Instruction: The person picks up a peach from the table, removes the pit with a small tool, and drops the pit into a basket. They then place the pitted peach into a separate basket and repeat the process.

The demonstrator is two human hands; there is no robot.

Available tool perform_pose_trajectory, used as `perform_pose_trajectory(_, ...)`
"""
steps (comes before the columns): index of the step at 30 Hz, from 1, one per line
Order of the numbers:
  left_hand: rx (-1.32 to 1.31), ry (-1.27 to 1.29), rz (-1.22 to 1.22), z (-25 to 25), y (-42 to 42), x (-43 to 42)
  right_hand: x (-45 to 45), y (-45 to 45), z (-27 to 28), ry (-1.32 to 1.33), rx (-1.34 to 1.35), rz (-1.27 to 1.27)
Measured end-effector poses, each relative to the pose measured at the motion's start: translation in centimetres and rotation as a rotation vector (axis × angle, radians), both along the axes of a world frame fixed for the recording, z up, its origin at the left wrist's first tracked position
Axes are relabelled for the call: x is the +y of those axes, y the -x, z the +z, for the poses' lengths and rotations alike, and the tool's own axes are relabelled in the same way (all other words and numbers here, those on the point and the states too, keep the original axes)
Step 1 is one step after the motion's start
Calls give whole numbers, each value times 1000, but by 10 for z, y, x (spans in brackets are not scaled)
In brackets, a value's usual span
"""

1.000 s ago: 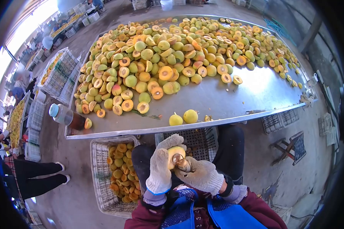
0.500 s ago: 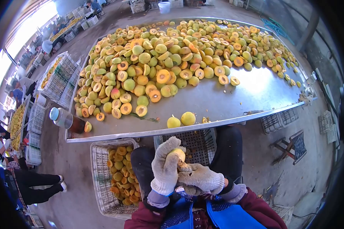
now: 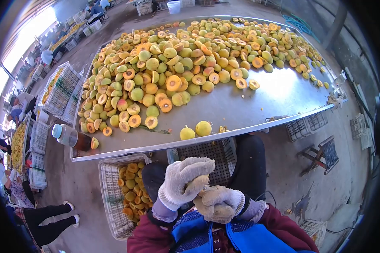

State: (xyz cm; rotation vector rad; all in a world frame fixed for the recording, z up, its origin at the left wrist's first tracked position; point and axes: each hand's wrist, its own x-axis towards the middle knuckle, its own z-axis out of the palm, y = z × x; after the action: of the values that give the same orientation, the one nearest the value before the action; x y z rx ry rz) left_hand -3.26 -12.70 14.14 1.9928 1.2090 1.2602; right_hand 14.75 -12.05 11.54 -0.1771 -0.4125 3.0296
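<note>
Both my hands wear pale knitted gloves and meet over my lap, just in front of the table edge. My left hand is closed, its fingers bent over toward the right; what lies inside is hidden by the glove. My right hand is curled up against it, lower and to the right, and its contents are hidden too. Beyond them, two whole yellow peaches rest near the front edge of the metal table. A big heap of halved and whole peaches covers the table's back and left.
A crate of peach halves stands left of my legs, and a dark-bottomed crate sits between my knees. A jar of brown liquid stands at the table's left corner. A folding stool is at right. People work at left.
The yellow peach that showed in my left hand is no longer visible. My left fingers have folded over to the right, and my right hand has turned inward. The view has shifted slightly.
</note>
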Motion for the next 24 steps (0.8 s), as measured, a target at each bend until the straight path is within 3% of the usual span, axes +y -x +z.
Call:
perform_pose_trajectory(3, -578, 77, -53, -13, -12, -12, -6, -1, -9, 32, 13, 2)
perform_pose_trajectory(4, -577, 74, -52, -10, -17, -13, -5, -1, -9, 29, 13, 4)
perform_pose_trajectory(6, -1048, 471, -9, -6, -27, -14, -4, -1, -8, 20, -16, -34)
perform_pose_trajectory(10, -1198, 668, 31, -9, -26, -1, 3, -2, -12, 23, -112, -54)
perform_pose_trajectory(12, -1288, 641, -18, -16, -23, 6, 2, 7, -14, -291, 124, -127)
perform_pose_trajectory(14, -1620, 804, 16, -25, -16, 7, 3, 12, -8, -239, 131, 6)
perform_pose_trajectory(16, -1397, 743, 251, -19, -1, -2, 8, 9, -11, -229, -99, 43)
perform_pose_trajectory(18, -1244, 572, 497, -33, 36, -16, 19, -2, -23, -276, -2, 47)
perform_pose_trajectory(20, -1007, 318, 817, -71, 84, -31, 19, -16, -37, -855, -193, -188)
perform_pose_trajectory(21, -655, 338, 1021, -111, 122, -38, 26, -15, -36, -1226, -78, -363)
perform_pose_trajectory(22, 225, 475, 1246, -105, 134, -47, 30, -17, -27, -691, -351, -116)
perform_pose_trajectory(24, 771, 214, 1068, -89, 139, -38, 41, -18, -32, -507, -554, 148)
